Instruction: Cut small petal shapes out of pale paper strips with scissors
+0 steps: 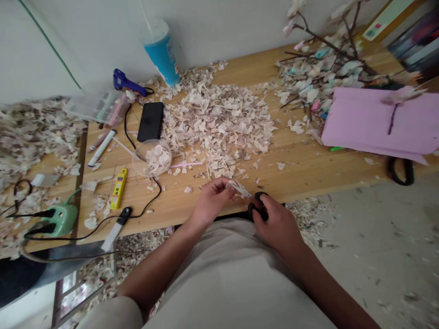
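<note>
My right hand (pixel 279 221) grips a pair of scissors (pixel 258 208) by its black handles, near the table's front edge. The blades point left, toward my left hand (pixel 214 198). Between the closed fingertips of that hand is a small pale scrap (pixel 231 184), apparently a dried petal; the blades lie against or beside it, and I cannot tell whether they touch. Just beyond both hands spreads a heap of pale dried petals (pixel 219 119). A clear round dish (pixel 152 158) with several petals in it stands to the left.
A black phone (pixel 151 121), a blue cup (pixel 163 55) and a blue glue gun (pixel 128 82) are at the back left. A yellow box (pixel 119 188), a scraper (pixel 117 228) and a cable lie nearer. Pink sheets (pixel 370 121) and branches (pixel 329 43) occupy the right.
</note>
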`<state>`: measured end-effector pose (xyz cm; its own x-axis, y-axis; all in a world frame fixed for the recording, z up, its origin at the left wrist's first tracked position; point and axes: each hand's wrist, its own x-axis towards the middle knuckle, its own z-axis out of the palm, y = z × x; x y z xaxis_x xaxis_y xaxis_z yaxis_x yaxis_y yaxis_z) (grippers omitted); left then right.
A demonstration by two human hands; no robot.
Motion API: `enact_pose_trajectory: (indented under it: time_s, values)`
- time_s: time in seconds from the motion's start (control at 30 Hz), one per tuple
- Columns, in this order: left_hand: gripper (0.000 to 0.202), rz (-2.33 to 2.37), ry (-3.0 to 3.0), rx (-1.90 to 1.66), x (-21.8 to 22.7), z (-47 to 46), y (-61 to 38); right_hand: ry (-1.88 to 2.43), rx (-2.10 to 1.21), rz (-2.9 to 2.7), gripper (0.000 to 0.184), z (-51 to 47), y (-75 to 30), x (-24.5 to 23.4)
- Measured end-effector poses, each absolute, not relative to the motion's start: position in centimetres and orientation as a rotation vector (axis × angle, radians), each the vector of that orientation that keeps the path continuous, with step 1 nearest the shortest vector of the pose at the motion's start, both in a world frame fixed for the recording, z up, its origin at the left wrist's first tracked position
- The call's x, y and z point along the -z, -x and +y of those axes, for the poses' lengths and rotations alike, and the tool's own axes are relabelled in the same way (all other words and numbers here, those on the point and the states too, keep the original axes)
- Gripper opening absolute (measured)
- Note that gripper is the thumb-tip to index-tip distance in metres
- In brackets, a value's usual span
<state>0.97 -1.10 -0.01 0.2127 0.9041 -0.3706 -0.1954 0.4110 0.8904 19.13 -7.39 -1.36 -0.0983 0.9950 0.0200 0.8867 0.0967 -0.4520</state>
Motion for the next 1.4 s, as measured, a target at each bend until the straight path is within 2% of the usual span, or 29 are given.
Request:
enact_pose_trajectory:
  time_s: [0.2, 0.57, 0.7, 1.03, 1.4]
  values:
    - [0.02, 1.104, -0.862, -0.901, 0.5, -1.3, -1.1, 1.903, -0.505, -2.061, 0.02, -7.4, -18.9, 1.3]
    - [0.024, 1.165, -1.025, -0.895, 0.1, -0.7, -1.0, 1.962, -0.555, -2.048, 0.026, -7.3, -19.1, 1.3]
    - [0.025, 1.194, -1.063, -0.878, 0.5, -0.8, -1.1, 1.987, -0.61, -2.045, 0.024, -7.2, -19.1, 1.1]
    - [0.024, 1.108, -0.725, -0.945, 0.4, -0.3, -1.4, 2.008, -0.65, -2.004, 0.024, -7.1, -19.3, 1.2]
    - [0.024, 1.122, -0.795, -0.97, 1.0, -0.3, -1.2, 1.991, -0.801, -1.976, 0.018, -6.8, -19.1, 0.5]
